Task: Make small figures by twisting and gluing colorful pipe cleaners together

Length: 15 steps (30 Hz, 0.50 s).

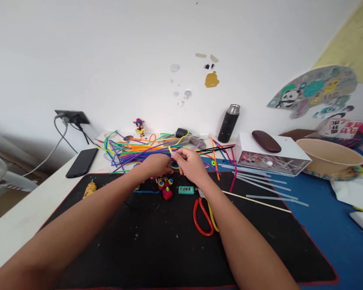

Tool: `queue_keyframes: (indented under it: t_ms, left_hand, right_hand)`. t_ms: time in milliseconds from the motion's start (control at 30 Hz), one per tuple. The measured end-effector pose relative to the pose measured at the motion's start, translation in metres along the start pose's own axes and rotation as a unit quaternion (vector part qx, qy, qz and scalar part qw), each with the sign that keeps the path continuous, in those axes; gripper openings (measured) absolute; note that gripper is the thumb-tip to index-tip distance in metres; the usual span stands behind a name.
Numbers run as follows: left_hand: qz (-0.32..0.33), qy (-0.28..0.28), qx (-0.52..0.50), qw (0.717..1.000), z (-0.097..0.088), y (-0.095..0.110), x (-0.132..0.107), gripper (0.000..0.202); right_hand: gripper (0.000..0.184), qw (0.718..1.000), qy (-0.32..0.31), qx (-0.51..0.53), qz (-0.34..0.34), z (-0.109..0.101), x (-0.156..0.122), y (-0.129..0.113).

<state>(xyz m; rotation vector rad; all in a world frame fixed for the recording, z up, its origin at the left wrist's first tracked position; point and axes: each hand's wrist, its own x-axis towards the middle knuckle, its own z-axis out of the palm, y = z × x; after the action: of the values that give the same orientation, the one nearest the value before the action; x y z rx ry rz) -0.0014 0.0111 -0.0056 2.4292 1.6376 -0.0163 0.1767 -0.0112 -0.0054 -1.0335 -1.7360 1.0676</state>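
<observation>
Both my hands meet at the far edge of the black mat (pixel 169 249), over a heap of coloured pipe cleaners (pixel 139 151). My left hand (pixel 155 164) is closed, and my right hand (pixel 190 161) pinches beside it. Between their fingertips runs a yellow pipe cleaner (pixel 170 150), held by both hands. Just below the hands lie a small red and yellow toy piece (pixel 165 187), a teal lighter (pixel 186 189) and red-handled scissors (pixel 203 217).
A black phone (pixel 81 162) lies at the left, near a yellow glue gun (pixel 89 189). A black flask (pixel 228 123) stands at the wall. A white box (pixel 272 155) with a dark case, clear glue sticks (pixel 266 181) and a tan bowl (pixel 329 159) sit at the right.
</observation>
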Motion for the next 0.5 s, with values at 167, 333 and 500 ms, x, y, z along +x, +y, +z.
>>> queue_keyframes:
  t_ms: [167, 333, 500]
  left_hand:
    - [-0.003, 0.010, -0.030, 0.999, 0.001, 0.000, 0.010, 0.017]
    - [0.004, 0.016, -0.113, 0.994, -0.014, -0.012, 0.002, 0.029]
    - [-0.056, 0.110, -0.562, 0.818, -0.015, -0.026, -0.021, 0.034]
  right_hand:
    - [0.025, 1.000, -0.009, -0.013, -0.004, -0.001, 0.002, 0.003]
    - [0.026, 1.000, -0.006, 0.008, -0.001, 0.000, 0.004, 0.005]
    - [0.029, 0.999, 0.007, 0.034, -0.003, 0.002, 0.003, 0.008]
